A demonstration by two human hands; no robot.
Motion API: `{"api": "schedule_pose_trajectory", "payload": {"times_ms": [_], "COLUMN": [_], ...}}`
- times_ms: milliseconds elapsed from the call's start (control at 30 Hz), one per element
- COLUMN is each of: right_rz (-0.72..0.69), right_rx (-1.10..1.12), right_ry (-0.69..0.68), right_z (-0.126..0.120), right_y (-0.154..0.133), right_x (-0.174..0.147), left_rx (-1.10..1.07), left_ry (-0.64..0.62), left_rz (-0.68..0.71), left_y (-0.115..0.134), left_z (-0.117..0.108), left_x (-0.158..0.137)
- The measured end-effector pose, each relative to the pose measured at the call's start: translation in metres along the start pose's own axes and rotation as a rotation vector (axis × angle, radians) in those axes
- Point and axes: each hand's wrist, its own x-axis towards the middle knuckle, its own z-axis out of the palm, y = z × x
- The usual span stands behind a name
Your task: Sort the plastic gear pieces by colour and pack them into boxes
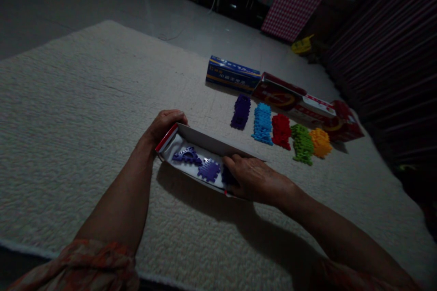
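Observation:
A long, narrow open carton [218, 141], white inside with a red end, is tilted toward me above the mat. My left hand [168, 122] is closed around its left end. Inside lie a purple triangular toothed piece [187, 156] and a purple square interlocking piece [209, 170], apart from any finger. My right hand [254, 177] reaches in at the right end, thumb and fingers closed about a dark purple interlocking piece [226, 176]. That piece is partly hidden by the fingers, so its full shape does not show.
Beyond the carton lie stacks of interlocking pieces: purple [241, 112], light blue [262, 123], red [282, 131], green [302, 144] and orange [320, 142]. Behind them stand a blue box [232, 75] and red boxes [282, 95]. A pale textured mat [85, 113] covers the floor.

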Motion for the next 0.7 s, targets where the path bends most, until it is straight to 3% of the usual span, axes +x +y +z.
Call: {"api": "schedule_pose_trajectory", "payload": {"times_ms": [433,700], "right_rz": [-0.018,-0.010], "right_rx": [-0.030,0.084], "right_ry": [0.013,-0.048], "right_z": [0.002,-0.013], "right_y": [0.001,0.005], "right_x": [0.003,-0.004], "left_rx": [-0.005,0.001], "left_ry": [-0.003,-0.008], "left_rz": [-0.013,-0.016], "left_y": [0.000,0.001], "left_z": [0.000,0.001], "left_x": [-0.001,-0.001]}}
